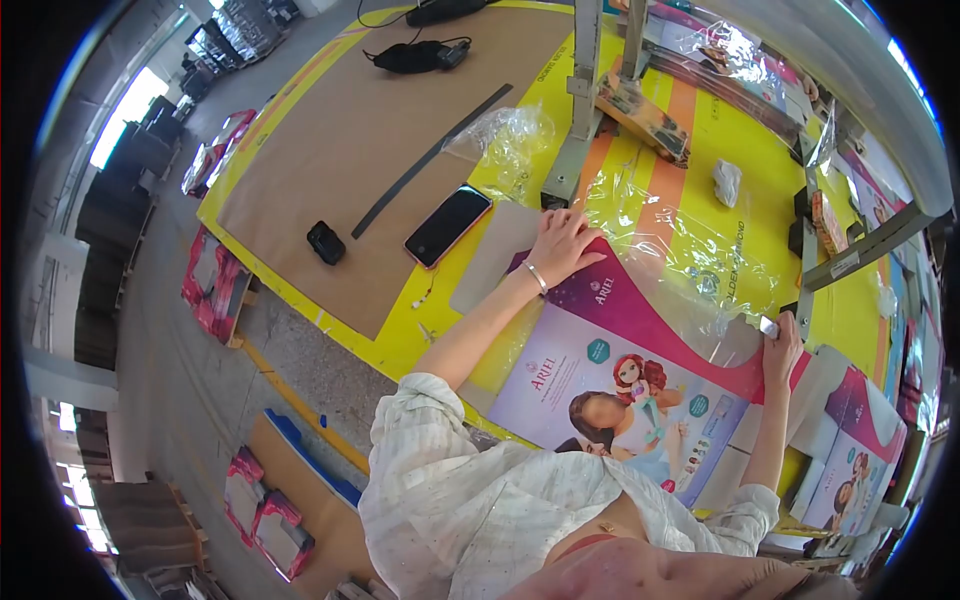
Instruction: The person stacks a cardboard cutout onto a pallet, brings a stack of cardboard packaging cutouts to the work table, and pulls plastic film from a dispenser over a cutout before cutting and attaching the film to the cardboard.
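A printed cardboard box blank (pixel 560 350), purple and magenta with "ARIEL" and a red-haired doll, lies in front of me, its lower part against my body. My left hand (pixel 565 250) rests on its upper left corner, fingers spread; a bracelet circles that wrist. My right hand (pixel 784 350) is closed at the right edge, gripping a small flat silvery-white piece (pixel 769 327), too small to name. Clear plastic film (pixel 690 260) lies wrinkled behind the blank, around its curved cut-out. Beside my right arm is another printed blank (pixel 850 455).
A phone (pixel 448 226), a small black case (pixel 325 243) and a dark strip (pixel 430 163) lie left on the yellow table (pixel 395 325). A metal frame post (pixel 580 110) stands behind my left hand; a thick rail (pixel 850 80) arches at right. Crumpled plastic (pixel 727 184) lies farther back.
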Available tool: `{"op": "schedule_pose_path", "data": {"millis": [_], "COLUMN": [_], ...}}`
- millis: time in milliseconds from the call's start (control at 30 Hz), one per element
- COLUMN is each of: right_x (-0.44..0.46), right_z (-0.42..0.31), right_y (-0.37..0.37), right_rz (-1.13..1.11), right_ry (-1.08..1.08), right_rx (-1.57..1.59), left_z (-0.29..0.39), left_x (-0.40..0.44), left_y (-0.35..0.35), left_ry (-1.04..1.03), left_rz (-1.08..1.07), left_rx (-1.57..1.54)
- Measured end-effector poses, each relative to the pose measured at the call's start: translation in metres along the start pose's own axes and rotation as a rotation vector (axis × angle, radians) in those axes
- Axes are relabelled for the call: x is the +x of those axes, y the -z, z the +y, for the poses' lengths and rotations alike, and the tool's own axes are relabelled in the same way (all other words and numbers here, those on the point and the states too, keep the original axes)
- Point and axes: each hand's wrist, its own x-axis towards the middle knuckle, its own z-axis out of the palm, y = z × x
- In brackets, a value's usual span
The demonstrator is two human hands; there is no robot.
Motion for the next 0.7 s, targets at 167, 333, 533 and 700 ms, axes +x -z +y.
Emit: {"op": "schedule_pose_path", "data": {"millis": [167,333,533,700], "right_x": [-0.006,-0.013,-0.009,0.010], "right_z": [0.008,0.016,0.008,-0.029], "right_y": [-0.025,-0.038,-0.022,0.026], "right_rz": [-0.037,-0.091,-0.035,0.120], "right_ry": [0.028,0.008,0.043,0.095], "right_rx": [0.013,-0.012,-0.033,0.010], "left_z": [-0.006,-0.011,-0.008,0.003], "left_x": [-0.009,-0.011,-0.008,0.008], "left_y": [-0.018,-0.023,-0.017,0.015], "left_ry": [0.014,0.022,0.024,-0.003], "left_rz": [-0.053,-0.038,-0.078,0.028], "left_rx": [0.022,-0.079,-0.099,-0.110]}}
